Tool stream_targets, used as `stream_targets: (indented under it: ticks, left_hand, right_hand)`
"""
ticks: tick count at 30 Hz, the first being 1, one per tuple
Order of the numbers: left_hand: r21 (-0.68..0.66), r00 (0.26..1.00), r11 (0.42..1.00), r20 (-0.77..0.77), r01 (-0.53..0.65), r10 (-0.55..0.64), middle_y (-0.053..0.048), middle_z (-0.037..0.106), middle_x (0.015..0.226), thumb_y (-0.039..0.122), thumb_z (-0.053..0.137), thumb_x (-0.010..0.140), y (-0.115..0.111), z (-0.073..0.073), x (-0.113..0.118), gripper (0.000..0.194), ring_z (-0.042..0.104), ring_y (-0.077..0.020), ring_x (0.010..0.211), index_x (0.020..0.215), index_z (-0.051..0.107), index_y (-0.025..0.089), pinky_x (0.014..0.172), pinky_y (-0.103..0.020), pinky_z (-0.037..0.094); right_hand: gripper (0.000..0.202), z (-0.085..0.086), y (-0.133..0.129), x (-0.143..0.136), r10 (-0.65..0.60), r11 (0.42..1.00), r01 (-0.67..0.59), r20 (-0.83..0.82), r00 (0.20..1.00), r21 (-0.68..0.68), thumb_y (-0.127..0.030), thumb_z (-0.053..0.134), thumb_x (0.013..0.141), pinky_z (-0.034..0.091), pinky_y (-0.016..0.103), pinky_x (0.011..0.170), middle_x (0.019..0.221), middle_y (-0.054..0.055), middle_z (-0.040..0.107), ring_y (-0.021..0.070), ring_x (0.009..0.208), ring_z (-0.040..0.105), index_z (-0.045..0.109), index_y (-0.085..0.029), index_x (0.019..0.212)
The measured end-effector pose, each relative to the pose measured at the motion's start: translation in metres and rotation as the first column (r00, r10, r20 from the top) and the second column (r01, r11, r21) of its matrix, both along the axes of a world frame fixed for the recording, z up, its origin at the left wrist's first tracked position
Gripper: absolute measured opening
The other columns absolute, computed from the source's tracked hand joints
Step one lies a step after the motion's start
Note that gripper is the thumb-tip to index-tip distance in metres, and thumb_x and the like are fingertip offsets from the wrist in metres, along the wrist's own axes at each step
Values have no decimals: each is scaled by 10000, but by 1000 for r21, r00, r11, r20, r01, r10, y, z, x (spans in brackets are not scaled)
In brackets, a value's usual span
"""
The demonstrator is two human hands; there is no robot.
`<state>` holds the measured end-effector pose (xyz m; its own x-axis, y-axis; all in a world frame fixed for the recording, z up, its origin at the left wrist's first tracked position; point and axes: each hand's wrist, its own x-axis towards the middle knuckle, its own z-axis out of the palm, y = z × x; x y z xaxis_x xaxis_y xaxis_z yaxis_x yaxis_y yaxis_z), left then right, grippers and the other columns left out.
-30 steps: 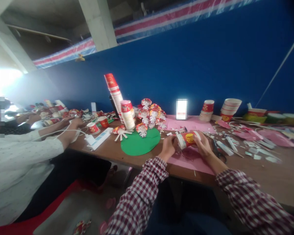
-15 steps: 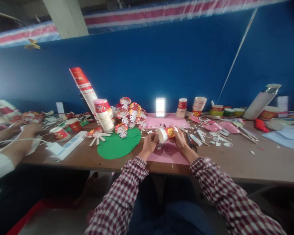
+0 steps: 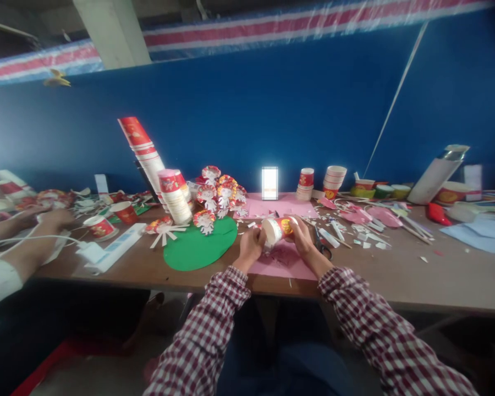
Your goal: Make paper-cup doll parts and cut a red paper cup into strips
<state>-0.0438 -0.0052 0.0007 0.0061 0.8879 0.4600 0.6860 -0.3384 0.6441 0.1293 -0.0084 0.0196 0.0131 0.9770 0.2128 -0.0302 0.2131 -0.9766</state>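
Note:
A red and white paper cup [image 3: 277, 230] lies sideways between my hands, its pale round end turned toward the left. My left hand [image 3: 251, 246] is closed at that pale end, thumb and fingers bent against it. Around the red, yellow-marked end curls my right hand [image 3: 303, 240], with part of the cup hidden behind its fingers. Below the cup is a pink sheet [image 3: 286, 266] with small dark scraps on it. Black-handled scissors [image 3: 324, 248] rest just right of my right hand.
To the left are a green oval sheet [image 3: 202, 250], paper-cup figures [image 3: 225, 192], stacked cups [image 3: 146, 154] and a white power strip [image 3: 119, 247]. A co-worker's arms [image 3: 33, 234] reach in at far left. Cup stacks [image 3: 334, 179], pink pieces and paper scraps lie on the right.
The cup has turned slightly, so more of its pale round end shows. My left fingers have curled in more closely beside it. My right hand stays on the red end.

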Motion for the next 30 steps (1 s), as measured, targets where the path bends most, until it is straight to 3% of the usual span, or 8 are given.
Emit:
stream_targets:
  ticks: [5,9,12,14,19,22,25,30]
  left_hand:
    - [249,997,965,28,-79,74,-20,551,613,386,410,899,-2,-1,-1,339,502,-132,596,653,527,183,589,-254,346]
    - [417,997,908,29,53,-72,-75,620,812,321,427,901,-7,3,0,218,562,-171,798,864,586,176,715,-274,427]
    - [418,984,892,-34,172,-174,-98,622,882,301,418,904,-8,5,2,205,557,-191,866,919,578,175,784,-312,439]
    - [396,982,899,-43,188,-187,-94,614,833,312,412,905,-7,4,3,212,555,-194,831,866,570,177,785,-327,439]
    - [282,984,957,135,76,-118,-49,589,735,320,387,914,-6,6,3,225,554,-161,713,817,541,187,704,-288,441]
    - [252,964,967,249,30,-95,-36,591,746,342,403,910,-7,9,2,220,556,-146,688,819,527,185,678,-268,441]
    - [253,957,967,275,20,-92,-29,579,733,351,422,900,-8,10,2,215,550,-140,677,798,513,186,669,-262,438]
    - [253,953,967,296,-12,-66,-29,561,726,344,454,886,-6,10,2,196,519,-135,656,790,507,181,639,-258,421]
  right_hand:
    - [512,6,-4,0,-33,998,32,-17,999,-48,-600,470,778,539,276,591,1081,63,586,176,792,608,538,-236,1133]
    - [468,5,-4,-1,-29,998,28,-7,1000,-61,-610,459,792,539,273,592,1036,61,580,154,726,613,515,-236,1068]
    - [432,2,-5,-2,-12,999,12,18,1000,-35,-608,432,813,537,275,601,980,50,582,139,676,613,478,-249,1049]
    - [413,-1,-5,-3,-12,1000,12,38,999,1,-598,433,819,537,281,612,952,43,580,137,665,611,461,-260,1056]
    - [442,-6,0,-2,6,993,-24,157,988,113,-581,522,779,526,309,629,906,47,588,177,724,596,466,-223,1031]
    - [444,-11,7,0,-36,969,-39,298,954,242,-554,567,764,504,339,751,981,76,601,219,873,584,498,-204,1028]
    - [465,-15,11,2,-41,949,-90,400,916,303,-519,590,766,469,355,827,1052,90,598,234,938,578,503,-193,1085]
    - [513,-17,12,2,-55,941,-101,440,896,323,-499,618,745,471,363,814,1071,103,615,246,927,593,502,-181,1131]
